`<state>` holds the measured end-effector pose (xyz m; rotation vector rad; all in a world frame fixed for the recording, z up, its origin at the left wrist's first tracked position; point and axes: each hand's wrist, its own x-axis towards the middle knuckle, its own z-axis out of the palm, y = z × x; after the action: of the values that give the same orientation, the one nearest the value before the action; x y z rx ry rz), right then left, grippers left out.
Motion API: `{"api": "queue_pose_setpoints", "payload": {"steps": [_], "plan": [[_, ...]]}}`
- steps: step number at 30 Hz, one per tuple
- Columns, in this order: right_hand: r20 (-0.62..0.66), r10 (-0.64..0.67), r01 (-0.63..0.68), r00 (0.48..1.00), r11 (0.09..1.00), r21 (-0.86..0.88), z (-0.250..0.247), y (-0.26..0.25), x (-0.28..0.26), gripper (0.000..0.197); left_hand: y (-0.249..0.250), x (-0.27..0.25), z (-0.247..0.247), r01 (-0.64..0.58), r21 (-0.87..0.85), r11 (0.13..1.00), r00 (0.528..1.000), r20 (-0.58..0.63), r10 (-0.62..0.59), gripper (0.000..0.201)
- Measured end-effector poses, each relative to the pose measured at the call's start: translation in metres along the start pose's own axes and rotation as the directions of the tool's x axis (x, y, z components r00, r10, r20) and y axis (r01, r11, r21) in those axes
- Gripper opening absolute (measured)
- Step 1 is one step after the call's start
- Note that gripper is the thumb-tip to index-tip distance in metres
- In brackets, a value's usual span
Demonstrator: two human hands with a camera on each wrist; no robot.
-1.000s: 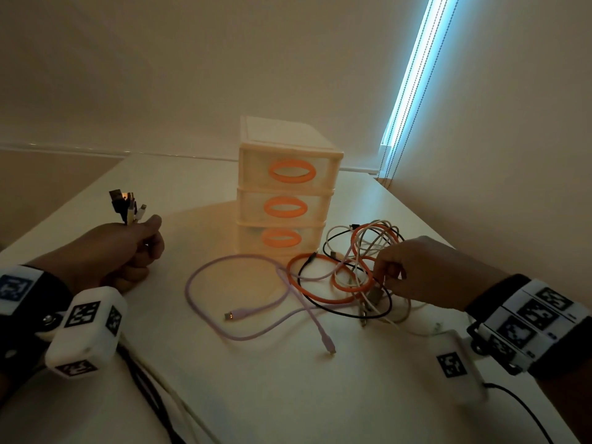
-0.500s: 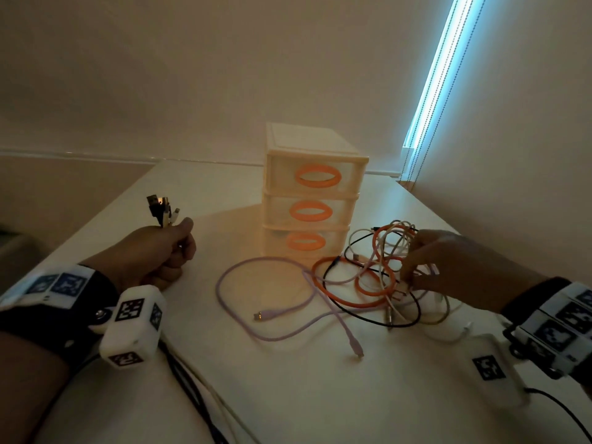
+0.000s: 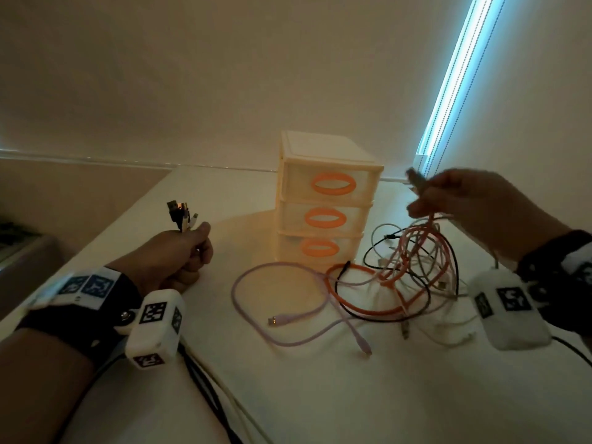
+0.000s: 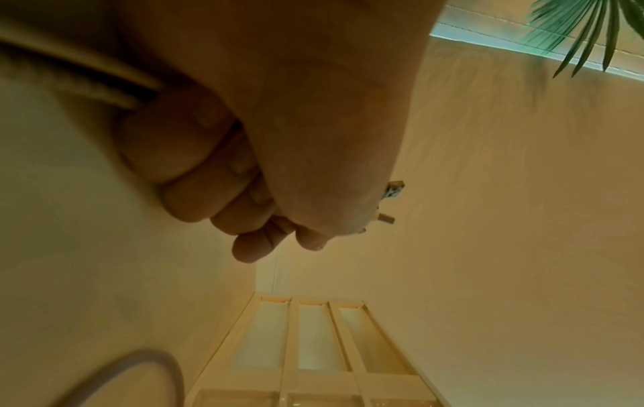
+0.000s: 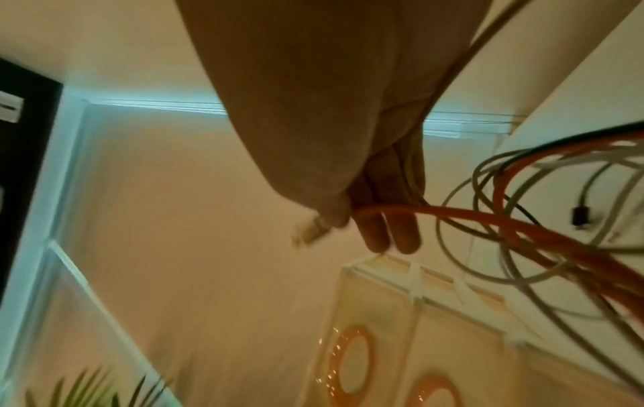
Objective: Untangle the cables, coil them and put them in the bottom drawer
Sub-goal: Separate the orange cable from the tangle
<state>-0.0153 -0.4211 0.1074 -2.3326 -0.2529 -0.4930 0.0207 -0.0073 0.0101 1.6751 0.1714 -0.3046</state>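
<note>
A tangle of orange, black, white and grey cables [image 3: 407,277] lies on the white table right of a small three-drawer unit [image 3: 326,203] with orange oval handles; all drawers are closed, the bottom drawer [image 3: 318,248] lowest. A lilac cable [image 3: 288,318] loops in front of the unit. My right hand [image 3: 448,197] is raised above the tangle and pinches the orange cable [image 5: 453,217] near its plug [image 5: 310,234]. My left hand [image 3: 182,251] rests on the table as a fist around a bundle of cable ends [image 3: 181,214], plugs sticking up.
A wall runs behind the table [image 3: 320,395], with a bright window strip [image 3: 455,75] at the right corner. Dark cables [image 3: 205,395] trail from my left wrist over the near table edge. Green plant leaves [image 4: 575,35] show in the left wrist view.
My right hand has risen from the tangle on the table, lifting the orange cable's plug end to about the top drawer's height. The left hand keeps its grip in place.
</note>
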Motion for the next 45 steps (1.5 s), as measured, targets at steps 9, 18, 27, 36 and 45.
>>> {"api": "queue_pose_setpoints", "payload": {"steps": [9, 18, 27, 36, 45], "plan": [[-0.164, 0.0, 0.066, 0.986, 0.916, 0.395, 0.063, -0.062, 0.001, 0.002, -0.003, 0.0, 0.001, -0.058, -0.013, 0.998, 0.998, 0.009, 0.058, 0.056], [-0.167, -0.001, 0.082, 0.986, 0.873, 0.481, 0.174, -0.063, -0.035, 0.017, 0.01, -0.037, 0.05, -0.351, -0.092, 0.932, 0.922, 0.14, 0.361, 0.059], [0.068, -0.231, 0.177, 0.971, 0.877, 0.447, 0.179, -0.062, -0.055, 0.011, -0.002, -0.046, 0.087, -0.287, -0.076, 0.955, 0.938, 0.181, 0.296, 0.051], [0.259, -0.206, 0.209, 0.944, 0.978, 0.017, 0.151, -0.038, -0.045, 0.017, 0.003, -0.033, 0.059, -0.292, -0.36, 0.886, 0.936, 0.084, 0.342, 0.055], [0.211, -0.233, 0.236, 0.949, 0.972, 0.01, 0.152, -0.034, -0.047, 0.017, 0.005, -0.032, 0.058, -0.281, -0.428, 0.859, 0.942, 0.046, 0.332, 0.046]]}}
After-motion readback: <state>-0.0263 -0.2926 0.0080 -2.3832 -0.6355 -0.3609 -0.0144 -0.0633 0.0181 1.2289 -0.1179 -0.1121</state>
